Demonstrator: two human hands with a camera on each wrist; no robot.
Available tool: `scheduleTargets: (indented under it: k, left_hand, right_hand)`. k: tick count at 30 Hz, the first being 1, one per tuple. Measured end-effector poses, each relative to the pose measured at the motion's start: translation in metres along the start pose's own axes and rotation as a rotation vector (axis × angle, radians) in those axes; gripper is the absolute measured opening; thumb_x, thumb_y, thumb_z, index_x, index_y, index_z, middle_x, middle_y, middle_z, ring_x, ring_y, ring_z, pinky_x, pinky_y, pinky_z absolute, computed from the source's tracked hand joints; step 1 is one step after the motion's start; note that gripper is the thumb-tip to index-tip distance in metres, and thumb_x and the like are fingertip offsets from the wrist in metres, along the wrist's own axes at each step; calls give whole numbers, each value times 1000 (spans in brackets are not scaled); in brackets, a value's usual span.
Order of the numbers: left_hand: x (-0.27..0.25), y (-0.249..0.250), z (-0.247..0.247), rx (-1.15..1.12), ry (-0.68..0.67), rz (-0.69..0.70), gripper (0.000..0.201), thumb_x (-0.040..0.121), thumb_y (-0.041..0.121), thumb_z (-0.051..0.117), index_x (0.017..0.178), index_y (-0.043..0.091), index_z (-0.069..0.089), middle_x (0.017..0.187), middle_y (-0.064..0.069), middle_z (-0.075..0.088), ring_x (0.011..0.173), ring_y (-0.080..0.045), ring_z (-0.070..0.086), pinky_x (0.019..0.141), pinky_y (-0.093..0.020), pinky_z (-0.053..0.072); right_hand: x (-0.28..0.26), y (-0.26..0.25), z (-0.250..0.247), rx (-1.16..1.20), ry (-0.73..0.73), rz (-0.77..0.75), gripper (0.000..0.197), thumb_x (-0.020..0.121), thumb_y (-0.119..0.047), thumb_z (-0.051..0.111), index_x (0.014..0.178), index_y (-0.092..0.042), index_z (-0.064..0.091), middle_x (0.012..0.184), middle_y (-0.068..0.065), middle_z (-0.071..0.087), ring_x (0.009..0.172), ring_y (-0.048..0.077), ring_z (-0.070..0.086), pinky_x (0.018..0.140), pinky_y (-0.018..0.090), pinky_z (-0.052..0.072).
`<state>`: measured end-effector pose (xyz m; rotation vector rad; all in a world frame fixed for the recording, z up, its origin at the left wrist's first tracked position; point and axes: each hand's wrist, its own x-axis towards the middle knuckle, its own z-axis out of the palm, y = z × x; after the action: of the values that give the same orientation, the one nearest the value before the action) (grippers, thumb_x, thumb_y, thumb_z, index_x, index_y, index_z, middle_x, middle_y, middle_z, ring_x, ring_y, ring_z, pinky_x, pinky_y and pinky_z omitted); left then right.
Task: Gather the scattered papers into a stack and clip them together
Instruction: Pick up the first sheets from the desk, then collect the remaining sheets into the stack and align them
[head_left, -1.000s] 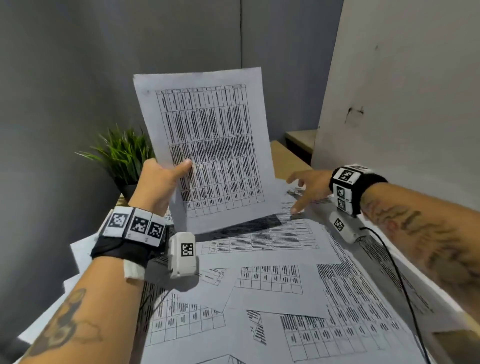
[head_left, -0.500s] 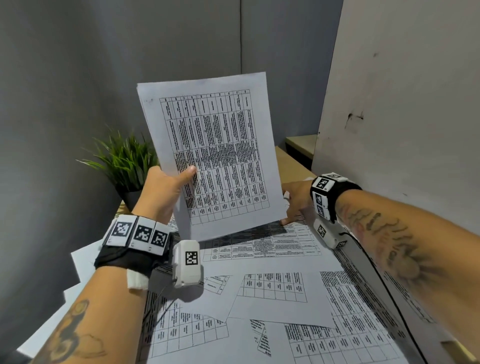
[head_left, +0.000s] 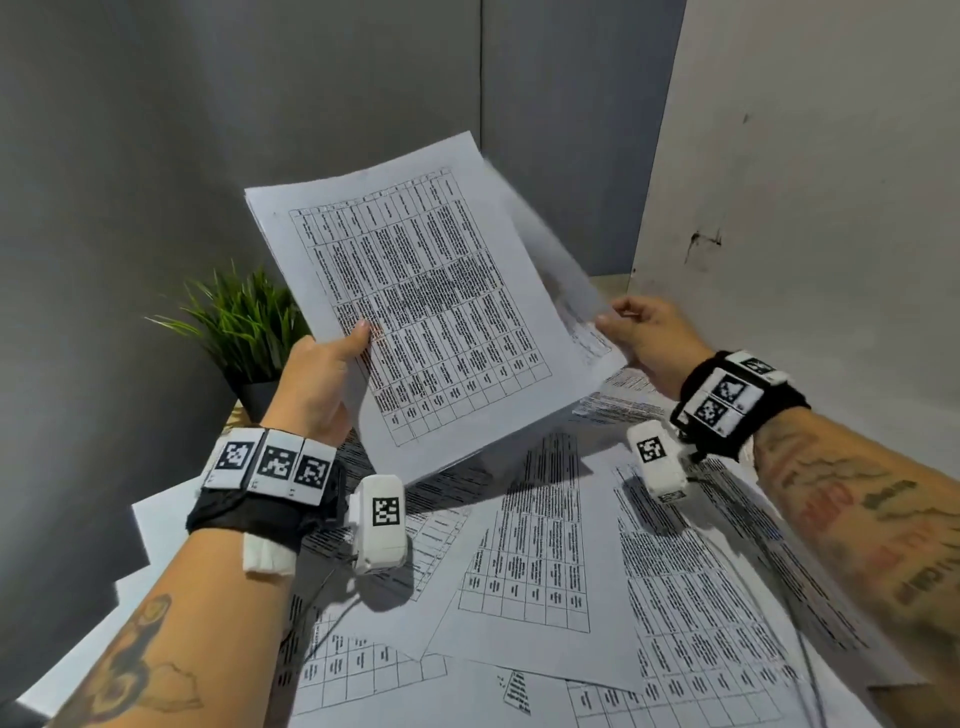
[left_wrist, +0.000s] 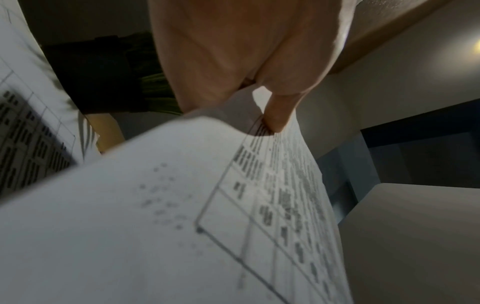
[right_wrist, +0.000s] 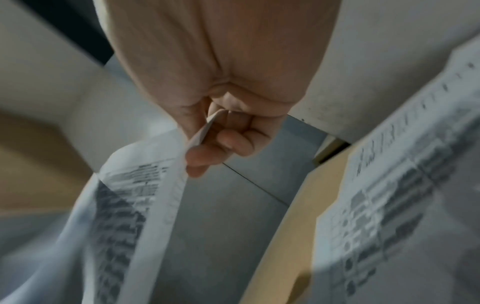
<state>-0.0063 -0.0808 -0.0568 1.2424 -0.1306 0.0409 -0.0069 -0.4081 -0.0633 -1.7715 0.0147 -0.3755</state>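
My left hand (head_left: 332, 364) holds a thin stack of printed sheets (head_left: 431, 312) in the air above the table, thumb on the front face; the left wrist view shows the thumb (left_wrist: 275, 115) pinching the stack (left_wrist: 155, 205). My right hand (head_left: 639, 332) pinches the edge of another printed sheet (head_left: 566, 291) and holds it just behind the stack's right side. The right wrist view shows its fingers (right_wrist: 207, 158) curled on that sheet (right_wrist: 145, 185). Several more printed sheets (head_left: 545, 545) lie scattered and overlapping on the table below. No clip is visible.
A potted green plant (head_left: 244, 322) stands at the table's far left, close behind my left hand. Grey walls (head_left: 156, 156) close the back and left. A pale panel (head_left: 805, 208) rises along the right side. Bare wooden tabletop (right_wrist: 311, 205) shows beyond the papers.
My right hand has lifted a sheet off the far part of the table and brought it up behind the stack. The stack in my left hand has tilted to the right.
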Motion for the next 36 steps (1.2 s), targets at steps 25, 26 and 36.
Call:
scheduleTargets:
  k: [25, 26, 36]
  left_hand:
    - [-8, 8, 0, 184, -137, 307, 26, 80, 11, 76, 104, 14, 66, 102, -4, 73, 100, -22, 68, 91, -41, 53]
    - [-6, 5, -2, 200, -153, 280, 26, 79, 11, 77, 103, 14, 67, 101, -5, 73, 100, -22, 67, 94, -44, 52]
    - [6, 32, -30, 206, 213, 410, 26, 84, 17, 75, 103, 19, 58, 113, -4, 70, 98, -13, 67, 97, -39, 51]
  right_hand:
    - [-43, -31, 57, 60, -232, -4, 111, 50, -50, 91, 136, 3, 45, 135, 13, 57, 127, 25, 53, 113, 43, 35]
    - [-42, -25, 58, 5, -207, 22, 122, 46, -55, 90, 142, -1, 39, 138, 8, 52, 129, 22, 48, 113, 41, 33]
    - [-25, -28, 80, 284, -230, 204, 62, 97, -65, 33, 97, -12, 65, 82, 9, 67, 66, 22, 57, 63, 32, 43]
